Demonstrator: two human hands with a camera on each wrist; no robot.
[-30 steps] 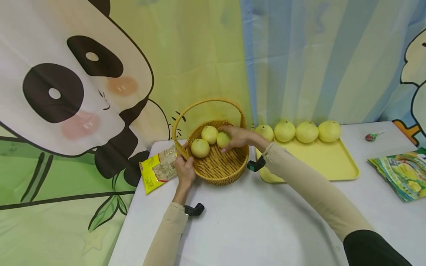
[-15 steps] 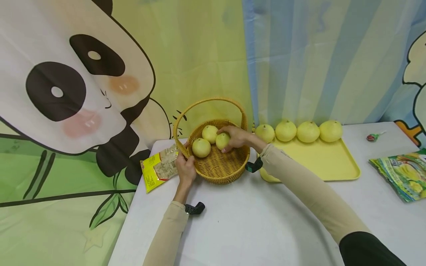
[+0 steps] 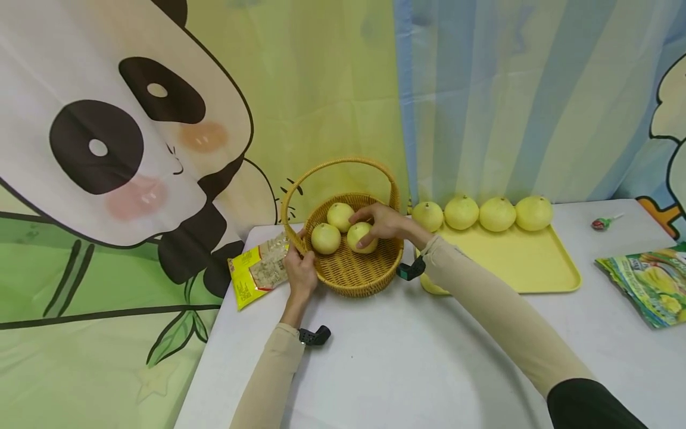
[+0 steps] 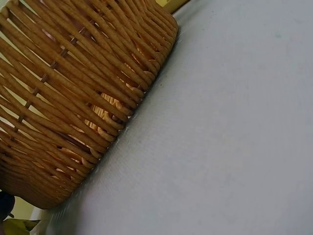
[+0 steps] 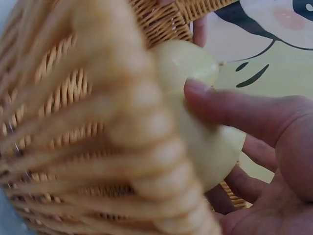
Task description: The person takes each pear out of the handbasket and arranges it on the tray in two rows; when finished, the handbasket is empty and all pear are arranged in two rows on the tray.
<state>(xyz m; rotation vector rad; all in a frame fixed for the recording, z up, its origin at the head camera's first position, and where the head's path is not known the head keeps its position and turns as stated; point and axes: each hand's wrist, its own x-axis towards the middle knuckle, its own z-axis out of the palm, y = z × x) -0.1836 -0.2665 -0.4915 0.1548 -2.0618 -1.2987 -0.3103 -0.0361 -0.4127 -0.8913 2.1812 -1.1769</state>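
A wicker basket [image 3: 354,279] with a tall arched handle stands on the white table, tipped slightly toward me. My left hand [image 3: 301,273] grips its left rim at the foot of the handle. Inside lie three round pale yellow melons: one at the left [image 3: 324,239], one at the back [image 3: 340,215] and one [image 3: 354,237] beneath my right hand. That right hand [image 3: 387,223] reaches over the basket's right rim, thumb across the melon and fingers spread loosely around it. In the right wrist view the thumb looks straight. The left wrist view has only the basket's woven side [image 4: 73,98] and the tabletop.
Right of the basket lies a yellow tray [image 3: 514,262], with several more melons [image 3: 496,214] lined along its back edge. A yellow packet [image 3: 256,274] touches the basket's left side. Farther right are a green-and-yellow packet [image 3: 651,280] and a small red-and-green item [image 3: 601,224]. Printed curtains hang behind.
The melon at my right hand has come down slightly, and more of it shows. My right hand's fingers have loosened around it. My left hand keeps its grip on the basket.
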